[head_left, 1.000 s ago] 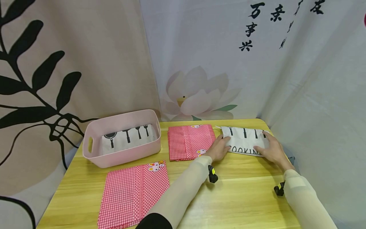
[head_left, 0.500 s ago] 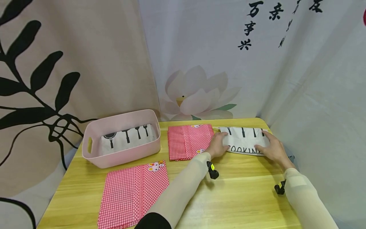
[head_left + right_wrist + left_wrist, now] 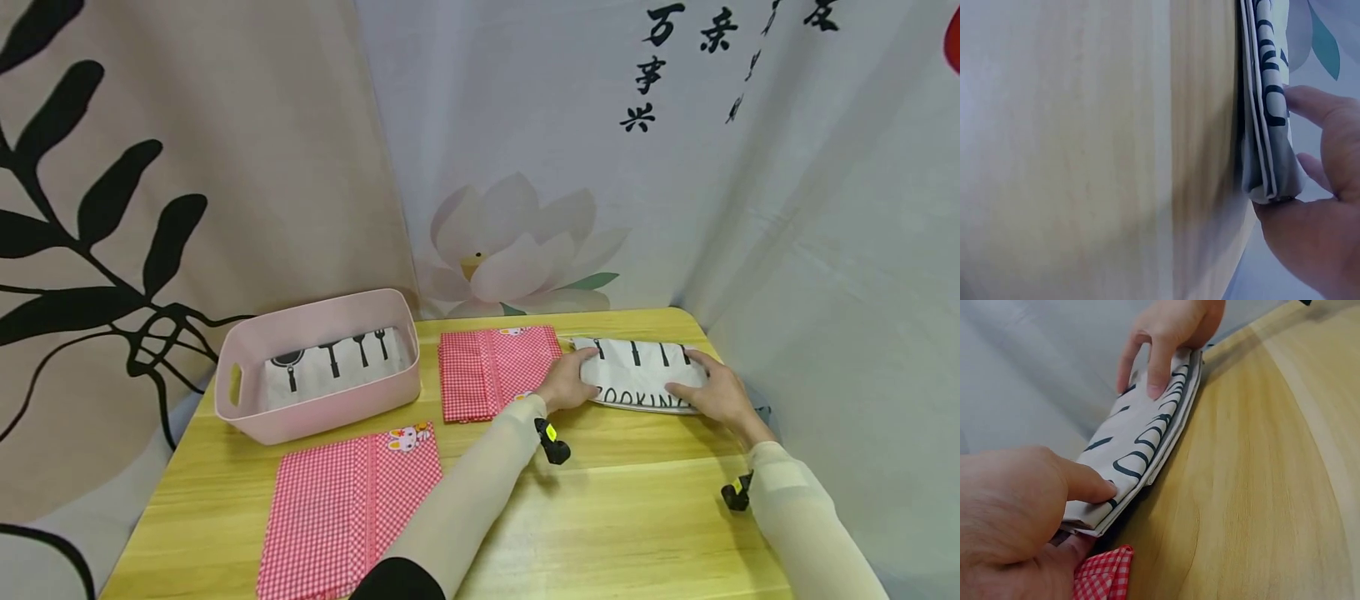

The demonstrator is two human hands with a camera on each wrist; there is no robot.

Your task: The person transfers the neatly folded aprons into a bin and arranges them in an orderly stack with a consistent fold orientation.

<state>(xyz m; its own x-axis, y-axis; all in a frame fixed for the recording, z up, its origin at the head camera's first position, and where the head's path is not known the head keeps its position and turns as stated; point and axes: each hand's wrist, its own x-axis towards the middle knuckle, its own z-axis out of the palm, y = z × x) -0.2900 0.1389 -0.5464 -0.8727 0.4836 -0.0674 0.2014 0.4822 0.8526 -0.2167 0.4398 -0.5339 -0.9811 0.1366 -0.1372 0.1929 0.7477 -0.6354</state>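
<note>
A folded white cloth (image 3: 633, 375) with black utensil prints and lettering lies at the back right of the table, several layers thick. My left hand (image 3: 567, 383) pinches its left end: in the left wrist view the thumb presses on top and fingers (image 3: 1079, 542) reach under the layers. That end looks slightly raised. At the right end, my right hand (image 3: 720, 392) grips the cloth, thumb on top and fingers at the far edge. In the right wrist view the palm (image 3: 1310, 244) meets the folded end. A thin cord shows at the cloth's back left corner.
A red checked folded cloth (image 3: 487, 375) lies just left of my left hand. Another red checked cloth (image 3: 337, 508) is at the front left. Behind it stands a pink basket (image 3: 337, 421) with a white printed cloth (image 3: 337, 367) inside. Curtains (image 3: 495, 125) hang around the table (image 3: 645, 517).
My left hand has shifted slightly left, and the white cloth's left end with it. The right hand stays at its end. The head view has turned a little.
</note>
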